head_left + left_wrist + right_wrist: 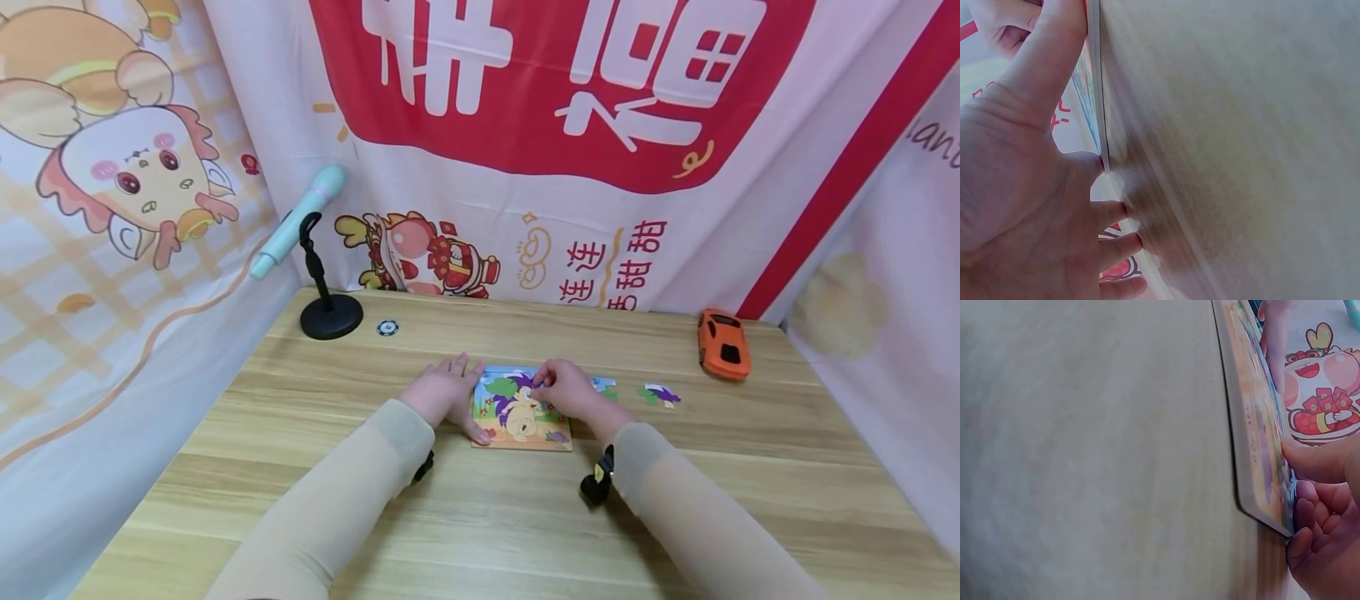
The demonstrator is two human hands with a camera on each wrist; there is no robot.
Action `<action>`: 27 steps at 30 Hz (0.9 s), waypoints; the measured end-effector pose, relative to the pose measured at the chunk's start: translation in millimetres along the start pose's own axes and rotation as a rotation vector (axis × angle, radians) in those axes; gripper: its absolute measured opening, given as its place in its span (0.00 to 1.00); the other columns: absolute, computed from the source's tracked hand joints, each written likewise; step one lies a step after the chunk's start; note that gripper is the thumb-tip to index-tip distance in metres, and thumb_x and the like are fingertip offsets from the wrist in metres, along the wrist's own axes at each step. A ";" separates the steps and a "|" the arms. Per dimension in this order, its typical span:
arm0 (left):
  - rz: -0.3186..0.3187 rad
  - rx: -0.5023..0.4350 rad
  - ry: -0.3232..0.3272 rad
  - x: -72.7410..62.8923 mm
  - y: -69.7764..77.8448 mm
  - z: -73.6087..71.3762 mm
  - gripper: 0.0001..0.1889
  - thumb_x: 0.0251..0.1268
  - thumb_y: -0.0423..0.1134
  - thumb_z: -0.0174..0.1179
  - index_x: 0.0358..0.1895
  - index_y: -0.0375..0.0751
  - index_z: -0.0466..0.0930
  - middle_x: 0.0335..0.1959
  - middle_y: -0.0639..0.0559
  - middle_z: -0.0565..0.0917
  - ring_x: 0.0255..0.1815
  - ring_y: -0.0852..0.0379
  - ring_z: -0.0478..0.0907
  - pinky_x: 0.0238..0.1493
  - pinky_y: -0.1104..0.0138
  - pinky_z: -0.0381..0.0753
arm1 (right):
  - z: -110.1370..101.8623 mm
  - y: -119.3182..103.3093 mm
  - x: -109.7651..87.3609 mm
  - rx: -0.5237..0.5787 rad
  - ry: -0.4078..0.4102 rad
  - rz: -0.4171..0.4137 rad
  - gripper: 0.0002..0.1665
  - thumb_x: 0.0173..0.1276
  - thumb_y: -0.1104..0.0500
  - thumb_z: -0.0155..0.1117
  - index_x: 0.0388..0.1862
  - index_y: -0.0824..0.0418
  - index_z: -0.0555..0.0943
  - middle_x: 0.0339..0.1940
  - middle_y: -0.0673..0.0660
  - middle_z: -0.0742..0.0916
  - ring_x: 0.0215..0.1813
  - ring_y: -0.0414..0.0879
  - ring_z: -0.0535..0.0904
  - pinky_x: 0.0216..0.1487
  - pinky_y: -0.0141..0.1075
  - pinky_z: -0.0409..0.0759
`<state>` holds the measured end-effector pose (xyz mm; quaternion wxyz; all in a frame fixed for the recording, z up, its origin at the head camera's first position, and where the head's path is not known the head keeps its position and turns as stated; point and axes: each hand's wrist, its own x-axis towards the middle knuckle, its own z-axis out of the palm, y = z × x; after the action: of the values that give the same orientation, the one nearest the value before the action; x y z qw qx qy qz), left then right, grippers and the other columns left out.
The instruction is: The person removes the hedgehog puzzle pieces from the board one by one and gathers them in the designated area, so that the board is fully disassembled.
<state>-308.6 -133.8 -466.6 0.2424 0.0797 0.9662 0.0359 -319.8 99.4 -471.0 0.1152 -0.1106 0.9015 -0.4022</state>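
On a wood-grain table [495, 525], fabric backdrop [540, 154] reading "甜甜" behind, left hand [447, 392] is splayed against a jigsaw puzzle [522, 427]; can't tell if right hand [566, 389] is gripping anything.

And here's the wooden table [510, 533], puzzle board [519, 427] its hub! Black stand [330, 320] and round chip [387, 328] at ten o'clock, loose pieces [660, 394] at three, orange car [723, 346] just past two.

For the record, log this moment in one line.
left hand: spread against puzzle board | right hand: at board's upper right | loose pieces: right of board
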 end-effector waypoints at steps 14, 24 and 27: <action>-0.006 0.004 0.006 1.8 -0.6 1.5 0.80 0.10 0.83 0.64 0.79 0.62 0.32 0.80 0.46 0.31 0.79 0.39 0.33 0.75 0.45 0.38 | -8.9 6.6 -0.3 0.158 0.035 -0.050 0.07 0.66 0.65 0.69 0.40 0.64 0.81 0.34 0.57 0.79 0.38 0.49 0.73 0.38 0.38 0.75; -0.004 -0.016 0.016 -0.4 1.0 2.4 0.81 0.08 0.83 0.64 0.79 0.62 0.33 0.80 0.47 0.31 0.79 0.39 0.32 0.75 0.45 0.37 | -68.4 11.0 -13.7 0.101 0.104 -0.060 0.11 0.65 0.65 0.68 0.44 0.66 0.79 0.38 0.58 0.80 0.41 0.49 0.75 0.42 0.38 0.78; -0.004 -0.028 0.015 -1.0 -0.2 2.0 0.80 0.09 0.82 0.65 0.79 0.62 0.33 0.80 0.46 0.32 0.79 0.39 0.32 0.75 0.45 0.37 | -99.5 21.9 -18.7 0.051 0.111 -0.059 0.10 0.67 0.65 0.67 0.44 0.68 0.79 0.36 0.58 0.80 0.39 0.48 0.75 0.41 0.38 0.79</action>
<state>-306.8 -134.1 -467.9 0.2365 0.0739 0.9675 0.0497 -334.0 188.8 -420.6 0.0556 -0.1118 0.8924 -0.4337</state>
